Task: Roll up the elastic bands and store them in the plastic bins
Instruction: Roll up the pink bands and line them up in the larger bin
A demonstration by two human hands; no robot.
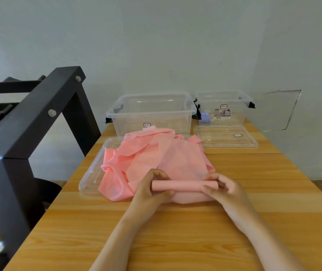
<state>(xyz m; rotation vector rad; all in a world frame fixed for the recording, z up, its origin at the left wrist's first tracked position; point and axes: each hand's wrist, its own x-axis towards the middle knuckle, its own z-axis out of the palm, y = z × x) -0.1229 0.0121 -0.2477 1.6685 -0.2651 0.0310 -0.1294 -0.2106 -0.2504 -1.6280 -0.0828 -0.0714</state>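
Observation:
A pink elastic band lies across the wooden table, its near end wound into a tight pink roll (pixel 184 186). My left hand (pixel 152 189) grips the roll's left end, fingers curled over it. My right hand (pixel 221 189) pinches the right end. Behind the roll, the unrolled part joins a loose heap of pink bands (pixel 156 153) that spreads over a clear lid. A large clear plastic bin (pixel 151 112) stands open behind the heap. A smaller clear bin (pixel 223 107) stands to its right with something purple (pixel 206 115) inside.
A clear lid (pixel 90 177) lies under the heap's left side; another clear lid (pixel 225 136) lies in front of the small bin. A black metal frame (pixel 38 114) stands at the table's left edge. The wall runs close behind the bins.

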